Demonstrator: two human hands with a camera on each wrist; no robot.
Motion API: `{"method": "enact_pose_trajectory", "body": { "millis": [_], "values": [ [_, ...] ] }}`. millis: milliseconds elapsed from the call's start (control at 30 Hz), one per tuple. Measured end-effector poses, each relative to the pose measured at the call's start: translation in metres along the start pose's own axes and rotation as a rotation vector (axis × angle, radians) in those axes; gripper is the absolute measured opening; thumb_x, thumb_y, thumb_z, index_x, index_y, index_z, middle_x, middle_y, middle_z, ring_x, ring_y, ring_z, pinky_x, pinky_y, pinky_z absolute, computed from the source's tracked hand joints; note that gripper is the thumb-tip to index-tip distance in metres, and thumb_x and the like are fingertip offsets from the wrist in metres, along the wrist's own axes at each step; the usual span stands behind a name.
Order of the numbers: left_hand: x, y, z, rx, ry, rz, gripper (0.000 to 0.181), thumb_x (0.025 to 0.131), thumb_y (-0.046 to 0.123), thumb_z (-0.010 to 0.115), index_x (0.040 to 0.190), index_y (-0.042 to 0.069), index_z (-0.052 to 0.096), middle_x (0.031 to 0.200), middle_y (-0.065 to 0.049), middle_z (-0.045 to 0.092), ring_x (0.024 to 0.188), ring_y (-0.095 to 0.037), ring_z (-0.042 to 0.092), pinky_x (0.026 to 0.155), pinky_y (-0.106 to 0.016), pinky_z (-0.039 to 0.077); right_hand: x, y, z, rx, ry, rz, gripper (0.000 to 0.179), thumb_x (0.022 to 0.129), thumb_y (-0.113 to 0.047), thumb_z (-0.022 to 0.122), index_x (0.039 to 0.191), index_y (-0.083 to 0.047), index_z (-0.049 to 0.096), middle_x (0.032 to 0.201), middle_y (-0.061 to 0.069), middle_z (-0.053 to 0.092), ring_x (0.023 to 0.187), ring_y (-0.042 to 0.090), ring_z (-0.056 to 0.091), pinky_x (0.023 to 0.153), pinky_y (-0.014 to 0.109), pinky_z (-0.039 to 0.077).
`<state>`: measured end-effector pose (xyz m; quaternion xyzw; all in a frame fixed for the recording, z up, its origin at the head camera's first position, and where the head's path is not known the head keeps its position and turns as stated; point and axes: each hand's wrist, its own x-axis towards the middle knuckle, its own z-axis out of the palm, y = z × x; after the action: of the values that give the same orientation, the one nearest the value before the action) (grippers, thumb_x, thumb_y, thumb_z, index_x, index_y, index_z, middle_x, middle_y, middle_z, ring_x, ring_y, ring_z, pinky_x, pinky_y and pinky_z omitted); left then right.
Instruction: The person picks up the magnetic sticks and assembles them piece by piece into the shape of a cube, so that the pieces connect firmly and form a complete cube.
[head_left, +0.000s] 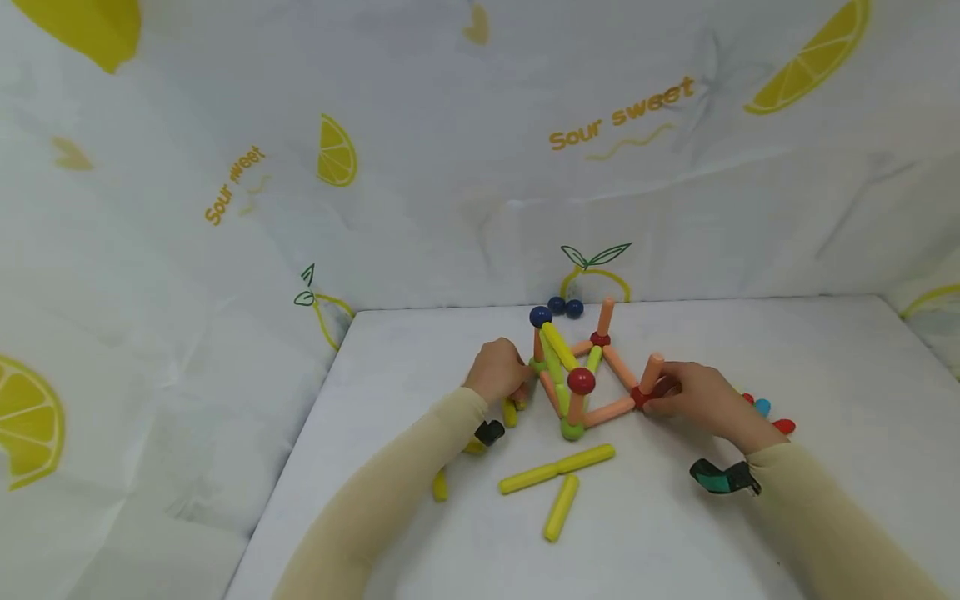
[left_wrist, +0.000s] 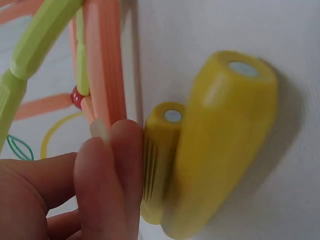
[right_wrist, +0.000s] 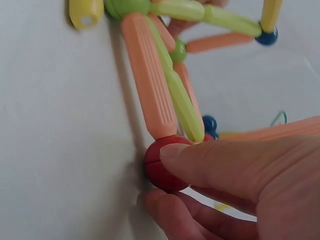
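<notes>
A frame of magnetic building sticks and balls stands on the table, with orange sticks [head_left: 609,412], light green sticks [head_left: 551,354] and a yellow stick [head_left: 558,346]. At its right corner my right hand [head_left: 701,400] pinches a red ball [right_wrist: 162,162] between thumb and fingers. An orange stick [head_left: 652,372] rises from that ball. My left hand [head_left: 497,372] holds the frame's left corner by a green ball [head_left: 537,365]; its fingertips hide the exact grip. Beside those fingers lie yellow sticks [left_wrist: 225,135] with metal-tipped ends.
Loose yellow sticks [head_left: 561,508] lie in front of the frame, and more are partly under the left arm. Two dark blue balls [head_left: 574,308] sit at the back edge. Red and blue pieces [head_left: 762,407] lie beyond the right hand. A printed cloth [head_left: 465,208] hangs behind.
</notes>
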<state>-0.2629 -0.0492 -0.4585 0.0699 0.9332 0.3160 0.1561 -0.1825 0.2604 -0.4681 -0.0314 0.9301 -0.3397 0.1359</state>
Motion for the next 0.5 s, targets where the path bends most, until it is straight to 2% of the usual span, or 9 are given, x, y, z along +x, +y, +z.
{"method": "enact_pose_trajectory", "body": {
  "millis": [100,200,333,500],
  "values": [
    [-0.001,-0.009,-0.006,-0.052,-0.002,-0.027,0.023,0.102,0.020,0.076,0.095,0.000,0.083,0.064,-0.006,0.075,0.059,-0.017,0.075,0.063,-0.024,0.060,0.000,-0.014,0.018,0.017,0.009,-0.022,0.044,0.094,-0.028,0.085,0.126,-0.001,0.070,0.113,0.014,0.076,0.098,0.025,0.067,0.083,0.039,0.061],
    [-0.009,-0.019,-0.012,-0.083,-0.004,-0.019,0.022,0.102,0.021,0.076,0.112,0.002,0.083,0.076,-0.005,0.079,0.069,-0.015,0.076,0.072,-0.027,0.061,0.000,-0.025,0.032,0.033,0.016,-0.048,0.042,0.094,-0.028,0.085,0.123,-0.002,0.070,0.108,0.010,0.077,0.094,0.021,0.067,0.080,0.035,0.060],
    [-0.033,-0.029,-0.017,-0.083,-0.018,0.034,0.029,0.099,0.016,0.077,0.126,0.007,0.079,0.093,-0.003,0.079,0.082,-0.016,0.072,0.080,-0.032,0.058,-0.001,-0.037,0.044,0.037,0.029,-0.078,0.033,0.094,-0.028,0.086,0.114,-0.006,0.071,0.102,0.006,0.076,0.090,0.019,0.066,0.075,0.031,0.056],
    [-0.057,-0.033,-0.014,-0.054,-0.046,0.114,0.041,0.092,0.016,0.085,0.131,0.008,0.074,0.104,-0.003,0.078,0.090,-0.017,0.067,0.079,-0.033,0.058,-0.002,-0.044,0.049,0.041,0.046,-0.090,0.029,0.093,-0.027,0.086,0.109,-0.009,0.071,0.101,0.005,0.076,0.089,0.018,0.066,0.074,0.031,0.055]
  ]
}}
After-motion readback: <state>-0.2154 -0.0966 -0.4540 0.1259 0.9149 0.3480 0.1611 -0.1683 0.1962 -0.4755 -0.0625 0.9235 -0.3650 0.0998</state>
